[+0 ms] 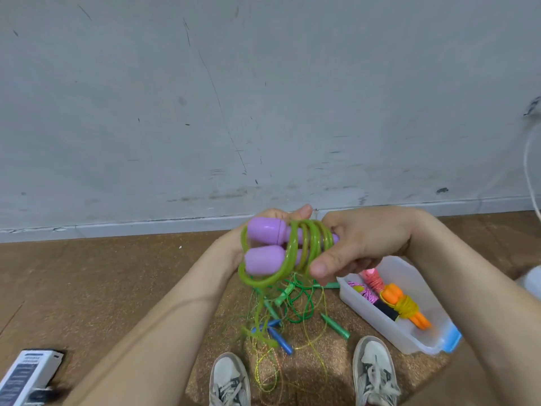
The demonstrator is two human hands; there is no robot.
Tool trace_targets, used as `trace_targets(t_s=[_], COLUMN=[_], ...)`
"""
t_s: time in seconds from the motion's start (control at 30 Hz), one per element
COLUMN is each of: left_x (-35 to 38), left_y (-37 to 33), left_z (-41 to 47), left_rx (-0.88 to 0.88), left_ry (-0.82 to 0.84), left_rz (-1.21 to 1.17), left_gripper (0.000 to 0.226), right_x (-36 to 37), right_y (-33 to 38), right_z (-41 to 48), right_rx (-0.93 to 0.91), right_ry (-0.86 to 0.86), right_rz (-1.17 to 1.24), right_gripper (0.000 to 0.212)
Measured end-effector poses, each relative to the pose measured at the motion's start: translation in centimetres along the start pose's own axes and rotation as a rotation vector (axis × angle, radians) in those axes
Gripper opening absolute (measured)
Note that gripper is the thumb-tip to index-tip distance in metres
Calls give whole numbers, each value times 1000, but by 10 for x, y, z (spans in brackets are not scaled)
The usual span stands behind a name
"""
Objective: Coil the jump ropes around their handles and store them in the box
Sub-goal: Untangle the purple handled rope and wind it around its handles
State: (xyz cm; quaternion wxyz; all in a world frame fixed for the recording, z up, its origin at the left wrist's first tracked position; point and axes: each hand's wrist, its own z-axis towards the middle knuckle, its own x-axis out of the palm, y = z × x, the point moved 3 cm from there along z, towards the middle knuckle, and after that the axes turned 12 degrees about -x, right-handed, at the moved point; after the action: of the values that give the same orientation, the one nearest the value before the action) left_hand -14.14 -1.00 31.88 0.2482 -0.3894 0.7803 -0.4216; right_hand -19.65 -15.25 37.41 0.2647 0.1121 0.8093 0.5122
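At 6 o'clock, two shoes [229, 379] stand on the floor. Just beyond them lies a tangle of loose ropes [292, 309] with green and blue handles. At 4 o'clock the box [415, 288] holds finished bundles. At centre, the left hand [272, 214] grips the paired purple handles [265, 228] from behind. The right hand [360, 241] curls round their narrow end, thumb beside the green rope [314, 244] coils; the rope's tail hangs floorward. The rope appears light, springy and smooth, so likely to unwind. It is best gripped across coils and handles together.
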Motion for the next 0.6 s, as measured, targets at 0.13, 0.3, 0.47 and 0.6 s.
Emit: trace_targets(t_s=[0.13,0.3,0.47,0.6], left_x=[16,21,8,10], left_y=[5,2,1,-9], left_z=[5,6,-2,-16], left_rx=[132,199,300,469], left_ry=[-105,-156,-391,-644], left_rz=[-179,-84,635,1355], left_gripper=[22,37,32,23], right_x=[-14,-31,-44,-39], right_y=[-15,-28,-47,-52], right_z=[-4,-6,-9,4], right_rx=[-3,-93,90,312], right_ry=[-205,-462,-698,-722], right_rz=[126,464,394,-52], right_gripper=[23,20,21,17])
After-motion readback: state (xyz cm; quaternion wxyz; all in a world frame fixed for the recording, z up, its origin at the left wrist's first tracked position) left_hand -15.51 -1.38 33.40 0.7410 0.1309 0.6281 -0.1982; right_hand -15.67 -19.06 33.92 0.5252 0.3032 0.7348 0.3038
